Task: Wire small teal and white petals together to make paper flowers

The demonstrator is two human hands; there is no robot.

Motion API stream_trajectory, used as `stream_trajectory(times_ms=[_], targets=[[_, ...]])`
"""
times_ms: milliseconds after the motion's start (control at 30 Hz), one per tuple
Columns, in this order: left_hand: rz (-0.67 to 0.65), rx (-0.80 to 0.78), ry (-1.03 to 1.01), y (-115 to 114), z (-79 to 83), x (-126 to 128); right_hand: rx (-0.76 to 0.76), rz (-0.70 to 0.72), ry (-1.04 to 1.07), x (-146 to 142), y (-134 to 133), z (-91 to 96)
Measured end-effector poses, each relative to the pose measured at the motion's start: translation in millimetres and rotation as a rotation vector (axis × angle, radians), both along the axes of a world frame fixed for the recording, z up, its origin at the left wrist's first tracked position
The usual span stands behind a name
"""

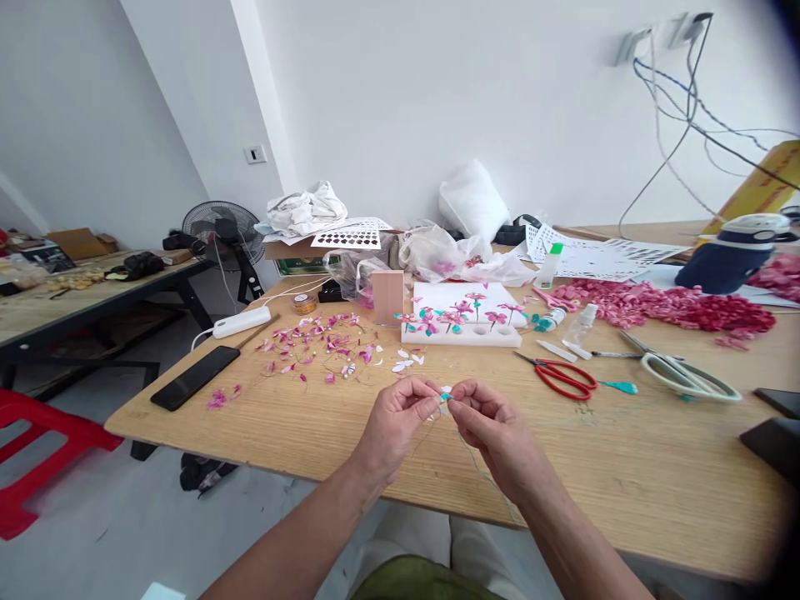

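Note:
Above the front of the table, my left hand [393, 421] and my right hand [497, 433] meet with fingertips pinched. Between them is a small teal piece [446, 397] with something white beside it, too small to make out fully. A thin pale thread [476, 467] trails from under my right hand toward the table edge. Just beyond my hands, a white foam block [459, 335] holds several pink and teal artificial flowers [451, 318] on thin stems. White petals [405, 362] and many scattered pink petals [331, 342] lie to the left.
Red-handled scissors [566, 379], white-handled scissors [687, 377] and a clear bottle [581, 327] lie to the right. Behind them are pink petal strands [668, 307] and a dark blue flask [725, 258]. A phone [195, 377] and a white power strip [242, 322] sit at the left.

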State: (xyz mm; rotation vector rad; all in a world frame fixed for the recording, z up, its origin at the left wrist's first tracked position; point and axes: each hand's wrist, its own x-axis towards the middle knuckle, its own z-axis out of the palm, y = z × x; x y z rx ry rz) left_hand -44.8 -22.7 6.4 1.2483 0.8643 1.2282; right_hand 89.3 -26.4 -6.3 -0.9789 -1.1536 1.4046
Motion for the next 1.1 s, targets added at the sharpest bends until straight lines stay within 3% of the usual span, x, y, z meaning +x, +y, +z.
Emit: stream_trajectory(times_ms=[267,500,633,800,1100], targets=[[0.068,0.018,0.041,8,-9.2,4,-0.035,-0.045,0.079,-6,11,-14.9],[0.042,-0.072,0.105,16,-15.5,5,-0.019,-0.14,-0.023,-3,20,-24.4],[-0.015,-0.135,0.074,16,-16.6,5,-0.033,-0.144,-0.031,1,20,-24.9],[-0.049,-0.085,0.029,9,-20.6,9,-0.075,-0.179,0.034,4,17,-22.4],[0.004,-0.076,0.162,6,-23.6,18,-0.094,-0.204,0.08,9,13,-22.9]])
